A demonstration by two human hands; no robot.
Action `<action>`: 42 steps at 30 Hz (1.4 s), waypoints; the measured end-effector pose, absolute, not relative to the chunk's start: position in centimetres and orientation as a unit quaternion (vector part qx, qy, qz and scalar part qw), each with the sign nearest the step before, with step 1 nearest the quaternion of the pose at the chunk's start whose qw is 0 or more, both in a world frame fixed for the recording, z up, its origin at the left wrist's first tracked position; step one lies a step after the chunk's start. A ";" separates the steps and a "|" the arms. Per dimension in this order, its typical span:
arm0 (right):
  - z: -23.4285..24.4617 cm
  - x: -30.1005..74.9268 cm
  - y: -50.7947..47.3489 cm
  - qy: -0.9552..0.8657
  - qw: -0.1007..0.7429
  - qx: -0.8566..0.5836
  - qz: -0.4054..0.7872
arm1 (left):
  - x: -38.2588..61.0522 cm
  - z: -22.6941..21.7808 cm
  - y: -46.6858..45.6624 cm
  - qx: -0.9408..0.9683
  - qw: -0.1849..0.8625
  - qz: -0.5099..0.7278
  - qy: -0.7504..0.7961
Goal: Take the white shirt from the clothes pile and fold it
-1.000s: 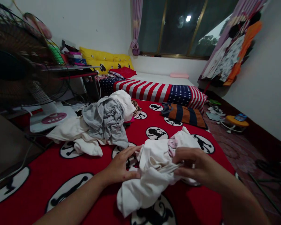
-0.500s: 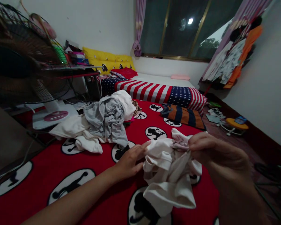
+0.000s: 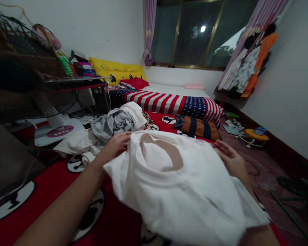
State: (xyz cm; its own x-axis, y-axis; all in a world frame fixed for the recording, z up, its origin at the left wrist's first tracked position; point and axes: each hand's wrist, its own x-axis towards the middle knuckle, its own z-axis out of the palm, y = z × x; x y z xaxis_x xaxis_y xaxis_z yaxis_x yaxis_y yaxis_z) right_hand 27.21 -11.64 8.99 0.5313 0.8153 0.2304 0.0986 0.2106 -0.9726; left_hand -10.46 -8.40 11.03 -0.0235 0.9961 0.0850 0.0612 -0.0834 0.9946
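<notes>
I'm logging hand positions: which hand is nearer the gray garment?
Left: the left hand is just in front of the gray garment; the right hand is farther right, across the white shirt.

One head-worn view, facing forward and steeply enough down to cover the monkey-print red blanket [image 3: 51, 179].
It looks from above and behind the wearer's forearms, so the white T-shirt [image 3: 190, 198] looms nearest, low in the frame between left hand [image 3: 116, 146] and right hand [image 3: 233, 162]; its wide sweep runs from the electric fan [image 3: 17, 75] at the left edge to the sliding window [image 3: 192, 37] far ahead.
</notes>
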 end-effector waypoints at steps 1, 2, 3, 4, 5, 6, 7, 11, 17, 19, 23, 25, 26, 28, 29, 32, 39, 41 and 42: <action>8.4 26.7 -11.3 -0.374 0.671 -0.574 0.284 | -10.3 9.6 -7.5 0.519 0.454 0.503 0.521; 8.1 26.3 -11.1 -0.363 0.676 -0.572 0.289 | -10.2 8.2 -6.8 0.507 0.425 0.519 0.541; 8.1 25.9 -11.0 -0.360 0.684 -0.566 0.286 | -10.2 7.0 -6.3 0.517 0.405 0.519 0.547; 8.3 25.6 -11.2 -0.370 0.687 -0.559 0.281 | -10.1 6.0 -6.1 0.533 0.389 0.512 0.550; 8.7 25.3 -11.5 -0.394 0.677 -0.554 0.281 | -10.1 5.3 -6.1 0.556 0.374 0.500 0.548; 9.2 24.9 -11.9 -0.432 0.653 -0.550 0.289 | -10.1 4.9 -6.2 0.582 0.363 0.483 0.544; 9.7 24.5 -12.3 -0.478 0.617 -0.547 0.302 | -10.1 4.7 -6.4 0.606 0.352 0.467 0.540; 9.7 22.2 -13.4 -0.631 0.393 -0.560 0.366 | -10.1 4.8 -7.1 0.665 0.311 0.419 0.534; 7.9 20.4 -13.2 -0.735 0.126 -0.632 0.210 | -10.5 3.3 -6.9 0.703 0.278 0.371 0.539; 8.7 21.0 -13.1 -0.735 0.168 -0.629 0.191 | -10.6 3.1 -6.9 0.727 0.258 0.341 0.537; 10.7 23.5 -13.3 -0.536 0.496 -0.675 0.108 | -10.5 3.1 -7.3 0.771 0.191 0.291 0.534; 11.2 24.7 -13.2 -0.391 0.660 -0.636 0.083 | -10.3 3.1 -7.4 0.787 0.170 0.282 0.521; 11.3 25.2 -13.0 -0.334 0.727 -0.592 0.092 | -10.2 3.1 -7.5 0.793 0.165 0.282 0.515; 11.2 25.9 -12.6 -0.255 0.817 -0.497 0.144 | -10.0 3.2 -7.6 0.794 0.166 0.290 0.508; 11.1 26.1 -12.4 -0.234 0.836 -0.465 0.173 | -10.0 3.3 -7.6 0.789 0.176 0.299 0.508; 10.9 26.2 -11.8 -0.200 0.857 -0.421 0.221 | -10.1 4.3 -7.6 0.726 0.256 0.402 0.495; 8.7 26.7 -11.5 -0.343 0.724 -0.499 0.330 | -12.6 6.3 -7.0 0.460 0.279 0.738 0.409; 7.6 27.3 -11.3 -0.458 0.539 -0.622 0.335 | -13.6 6.1 -6.9 0.488 0.301 0.696 0.433; 7.1 27.6 -11.2 -0.500 0.452 -0.675 0.299 | -14.0 6.0 -6.8 0.510 0.308 0.673 0.438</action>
